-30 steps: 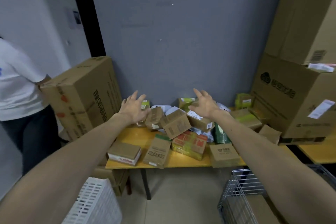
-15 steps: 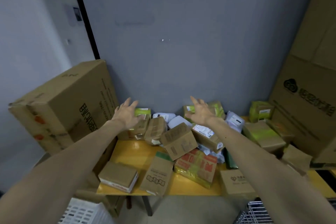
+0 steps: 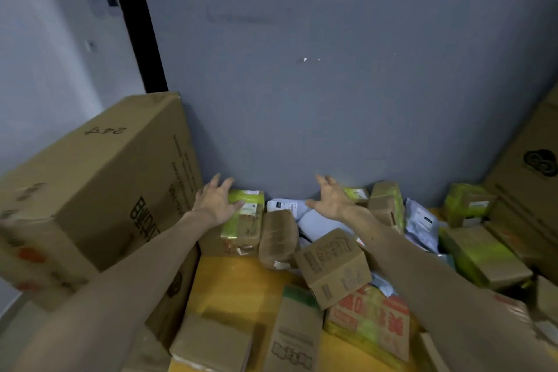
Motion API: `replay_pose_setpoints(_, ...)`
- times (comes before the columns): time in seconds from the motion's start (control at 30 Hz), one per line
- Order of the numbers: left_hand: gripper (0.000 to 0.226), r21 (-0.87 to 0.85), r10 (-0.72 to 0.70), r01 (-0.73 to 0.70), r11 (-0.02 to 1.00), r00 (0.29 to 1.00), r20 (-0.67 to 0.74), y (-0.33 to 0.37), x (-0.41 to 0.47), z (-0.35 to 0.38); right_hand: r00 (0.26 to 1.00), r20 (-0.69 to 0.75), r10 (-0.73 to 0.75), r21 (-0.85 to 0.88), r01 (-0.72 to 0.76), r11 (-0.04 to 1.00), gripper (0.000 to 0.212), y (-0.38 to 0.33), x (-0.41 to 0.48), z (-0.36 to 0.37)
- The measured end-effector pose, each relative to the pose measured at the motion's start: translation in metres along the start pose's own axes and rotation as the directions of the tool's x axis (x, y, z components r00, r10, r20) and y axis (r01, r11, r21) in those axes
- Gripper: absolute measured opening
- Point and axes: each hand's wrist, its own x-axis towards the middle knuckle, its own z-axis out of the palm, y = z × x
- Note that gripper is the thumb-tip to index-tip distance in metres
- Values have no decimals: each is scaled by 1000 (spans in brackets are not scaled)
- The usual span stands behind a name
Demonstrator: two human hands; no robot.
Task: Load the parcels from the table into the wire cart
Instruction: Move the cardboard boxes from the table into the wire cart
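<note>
We found the parcels heaped at the back of the yellow table (image 3: 235, 287), against the grey wall (image 3: 332, 100). The left hand (image 3: 216, 201) lay over the left end of a green-taped parcel (image 3: 246, 222), its thumb across the top; we could not confirm contact. The right hand (image 3: 332, 199) hung above a white mailer (image 3: 283, 206), just short of the wall. Against the frame half a second earlier, both hands had advanced to the back row, and the cart corner at lower right had left view. Both arms were stretched forward, palms down, fingers spread apart and gripping nothing. A large carton (image 3: 90, 190) stood just left of the left forearm.
</note>
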Motion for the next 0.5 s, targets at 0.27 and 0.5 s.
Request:
replay_pose_setpoints(0.27, 73, -170, -108, 123, 978, 990, 94, -49, 56, 29, 996, 83, 44, -54, -40, 998, 87, -46, 67, 51)
replay_pose_setpoints(0.5, 74, -258, -187, 247, 934, 953, 237, -73, 86, 67, 973, 232, 9, -26, -3, 1000, 84, -53, 107, 108)
